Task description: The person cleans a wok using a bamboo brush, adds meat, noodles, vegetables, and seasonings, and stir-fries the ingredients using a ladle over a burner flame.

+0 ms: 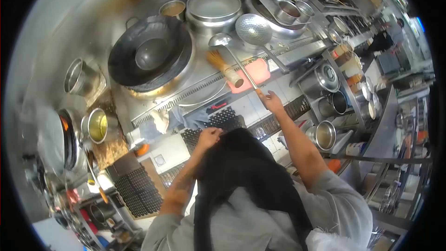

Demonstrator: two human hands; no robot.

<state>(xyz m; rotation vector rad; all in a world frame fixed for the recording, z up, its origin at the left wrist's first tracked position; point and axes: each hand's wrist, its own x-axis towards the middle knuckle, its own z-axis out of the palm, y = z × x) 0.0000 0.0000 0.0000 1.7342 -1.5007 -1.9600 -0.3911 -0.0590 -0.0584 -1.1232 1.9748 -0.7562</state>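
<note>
The right hand (271,101) is at the front edge of the counter (200,72), at the handle end of a long ladle (239,66). Its fingers are partly curled, with the thumb side against the wooden end of the handle; the grip is loose. The ladle slants away from the hand across the counter edge, and its bowl lies on the metal surface, between the brush and the perforated skimmer (253,29). The handle passes over a pink cloth (261,69).

The left hand (210,137) is in front of the body, near the black apron (241,162) and apart from the ladle. Its fingers are curled inward; whether they hold anything cannot be told.

A bristle brush (225,69) lies just beside the ladle handle, with its bound end over the pink cloth. The skimmer is on the opposite side of the ladle, with its handle pointing toward the counter edge.

Left of these items, a dark wok (148,55) sits tilted over a round burner opening. Behind the ladle stands a large, wide pot (213,8); a smaller pot (172,9) with brown contents is beside it. A tray (275,10) carries several small metal bowls (287,12). At far left, a metal pot (97,125) contains yellow liquid.
</note>
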